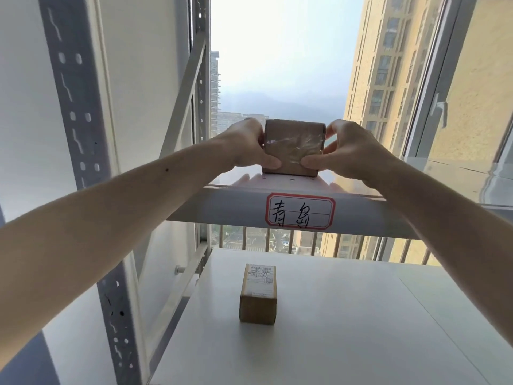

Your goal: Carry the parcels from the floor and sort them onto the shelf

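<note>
A small brown cardboard parcel (293, 143) wrapped in clear tape rests on the front edge of the upper shelf board (222, 201). My left hand (244, 143) grips its left side, thumb on the front face. On the other side my right hand (349, 150) holds it the same way. A red-bordered handwritten label (300, 210) is stuck on the shelf's front rail just below the parcel. On the lower shelf board (347, 315) stands a second small brown parcel (258, 294) with a white shipping label on top.
A grey perforated shelf upright (80, 129) runs down the left, with a diagonal brace (183, 95) behind it. Behind the shelf is a window with a railing (277, 240); an opened window frame (433, 87) stands at the right.
</note>
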A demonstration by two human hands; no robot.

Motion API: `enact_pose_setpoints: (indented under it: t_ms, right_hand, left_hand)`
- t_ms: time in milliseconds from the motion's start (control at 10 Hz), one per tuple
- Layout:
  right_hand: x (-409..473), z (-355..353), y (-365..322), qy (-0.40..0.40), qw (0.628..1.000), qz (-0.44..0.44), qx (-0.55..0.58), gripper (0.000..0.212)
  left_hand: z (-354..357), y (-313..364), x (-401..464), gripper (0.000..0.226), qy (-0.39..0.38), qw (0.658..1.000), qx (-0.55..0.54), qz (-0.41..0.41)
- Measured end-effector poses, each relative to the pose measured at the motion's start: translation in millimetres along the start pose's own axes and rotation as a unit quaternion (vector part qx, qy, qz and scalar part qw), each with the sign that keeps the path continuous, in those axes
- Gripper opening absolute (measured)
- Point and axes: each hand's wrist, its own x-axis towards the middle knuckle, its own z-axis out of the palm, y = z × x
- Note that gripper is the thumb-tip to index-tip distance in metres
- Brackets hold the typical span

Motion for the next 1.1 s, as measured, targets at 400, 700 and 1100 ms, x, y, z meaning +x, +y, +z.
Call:
enact_pose_setpoints:
  t_ms: [400,700,1100]
  right_hand:
    - [39.6,14.1,-0.2,-0.024,0.999,0.018,-0.045,0.049]
    - [39.6,14.6,-1.7,-0.027,0.998,0.034,-0.041,0.053]
    - [-67.4,-71.2,4.3,0.007,1.0,0.0,0.006,0.069]
  left_hand:
    - [3.4,-6.7,40.7,0.025,-0.006,0.999,0.03,-0.013]
    - [4.5,-11.1,45.1,0.026,-0.006,0.999,0.018,-0.039]
    - [-54.3,-17.5,-76.4,0.113,0.094,0.97,-0.214,0.071]
